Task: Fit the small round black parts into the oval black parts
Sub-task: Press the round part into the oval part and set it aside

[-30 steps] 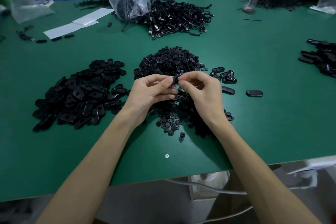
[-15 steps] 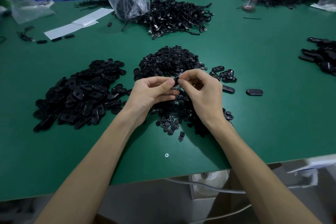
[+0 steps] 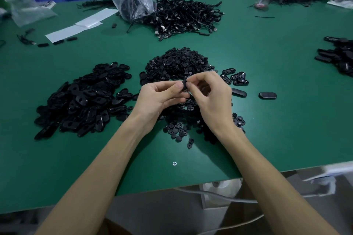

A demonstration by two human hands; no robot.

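Pinching as before: our left hand [image 3: 159,99] grips the oval part [image 3: 183,84], right hand [image 3: 211,101] pinches against it; hardly moved, so fitting seems unfinished.

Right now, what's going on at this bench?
A person is assembling small black parts by hand over a green table. The left hand and right hand together pinch one black part at the fingertips; whether a round piece is seated yet is hidden. A pile of oval parts lies left, a pile of round parts straight ahead.
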